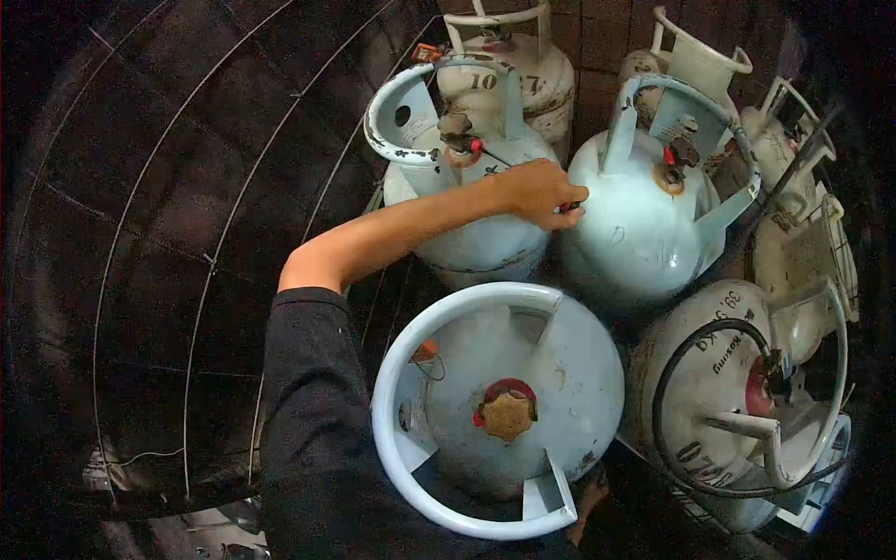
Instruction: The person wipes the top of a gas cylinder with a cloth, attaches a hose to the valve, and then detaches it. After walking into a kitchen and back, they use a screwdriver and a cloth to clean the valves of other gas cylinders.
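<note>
Dark brown, shadowed walls close in around you, and a thin wire grid fills the left side; the floor is too dark to read. Steel gas cylinders crowd the middle and right. Nearest you stands a rounded grey-blue cylinder with a smooth, thick ring collar and a scalloped, rust-brown valve knob. Near right, a scuffed cream cylinder with black lettering leans, a glossy black rubber hose looping over it. Beyond your arm are two pale blue cylinders, far left and far right, their collars chipped to dark metal, with rust around the valves. More grimy cream cylinders stand behind them and along the right.

Your left arm, in a matte black sleeve, reaches across the far-left cylinder. Your left hand is clenched around the dark handle of a thin-shafted tool, whose shaft points left to the small red part at that cylinder's valve; whether they touch, you cannot tell. Your right hand shows only partly, in shadow beside the nearest cylinder's right side, its grip unclear.
</note>
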{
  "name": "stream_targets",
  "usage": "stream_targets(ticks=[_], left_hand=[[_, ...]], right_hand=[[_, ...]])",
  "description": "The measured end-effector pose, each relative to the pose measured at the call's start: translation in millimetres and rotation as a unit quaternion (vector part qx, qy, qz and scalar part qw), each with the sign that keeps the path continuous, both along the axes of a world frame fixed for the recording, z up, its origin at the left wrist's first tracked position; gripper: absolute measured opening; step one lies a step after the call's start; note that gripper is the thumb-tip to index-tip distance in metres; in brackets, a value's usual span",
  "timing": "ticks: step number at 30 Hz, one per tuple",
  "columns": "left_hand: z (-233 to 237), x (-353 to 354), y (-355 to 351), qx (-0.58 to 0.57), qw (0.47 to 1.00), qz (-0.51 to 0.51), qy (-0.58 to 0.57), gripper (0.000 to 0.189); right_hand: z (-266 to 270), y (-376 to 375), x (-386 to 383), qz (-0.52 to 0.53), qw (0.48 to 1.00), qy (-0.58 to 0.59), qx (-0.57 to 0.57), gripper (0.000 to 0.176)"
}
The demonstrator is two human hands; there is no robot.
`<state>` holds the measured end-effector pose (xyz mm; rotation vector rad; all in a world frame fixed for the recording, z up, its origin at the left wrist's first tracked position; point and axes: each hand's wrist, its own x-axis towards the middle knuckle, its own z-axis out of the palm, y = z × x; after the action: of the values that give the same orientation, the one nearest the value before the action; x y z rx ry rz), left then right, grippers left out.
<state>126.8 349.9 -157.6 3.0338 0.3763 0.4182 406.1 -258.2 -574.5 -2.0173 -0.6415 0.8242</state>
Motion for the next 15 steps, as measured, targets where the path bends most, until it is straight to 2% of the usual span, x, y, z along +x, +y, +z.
stream_targets(ticks=[5, 7, 10, 13, 15], left_hand=[[2, -11, 12, -0.031, 0.999, 0.023, 0.006, 0.023], [6, -5, 14, -0.004, 0.995, 0.053, 0.09, 0.026], [-7, 7, 35, -0.047, 0.993, 0.094, 0.049, 0.033], [-22, 17, 52, -0.028, 0.989, 0.129, 0.061, 0.038], [-12, 18, 43, -0.039, 0.983, 0.154, 0.092, 0.041]], right_hand=[[-13, 4, -3, -0.011, 1.0, -0.008, -0.02, 0.045], [-14, 5, -1, -0.011, 1.0, -0.013, -0.024, 0.045], [-16, 5, 4, -0.015, 0.999, -0.019, -0.028, 0.044], [-15, -1, 6, -0.02, 0.999, -0.021, -0.031, 0.043], [-16, -5, 5, -0.025, 0.999, -0.018, -0.039, 0.042]])
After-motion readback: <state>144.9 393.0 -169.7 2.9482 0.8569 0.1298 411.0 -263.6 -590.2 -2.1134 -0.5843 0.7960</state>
